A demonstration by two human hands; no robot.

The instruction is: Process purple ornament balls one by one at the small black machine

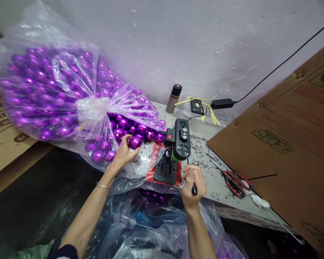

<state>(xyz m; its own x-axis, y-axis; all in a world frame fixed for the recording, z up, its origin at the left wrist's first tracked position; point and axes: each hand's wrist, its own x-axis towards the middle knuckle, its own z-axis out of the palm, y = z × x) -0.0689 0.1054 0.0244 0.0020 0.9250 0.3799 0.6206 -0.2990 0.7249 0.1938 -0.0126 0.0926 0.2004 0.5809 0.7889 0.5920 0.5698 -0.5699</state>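
Note:
My left hand (125,151) reaches into the open mouth of a big clear plastic bag (56,90) full of shiny purple balls, its fingers closed round one purple ball (135,142). My right hand (193,181) is closed on the black lever handle (194,187) of a small black and green bench drill press (178,144). The press stands on a black base (166,171) over a red mat on the white worktable (218,180). More purple balls (140,129) lie loose at the bag's mouth, just left of the press.
Red-handled scissors (236,181) lie right of the press among black shavings. A large cardboard sheet (286,144) leans at the right. A thermos (174,98), a black power adapter (223,103) and yellow tape stand by the wall. Clear bags (151,223) hang below the table edge.

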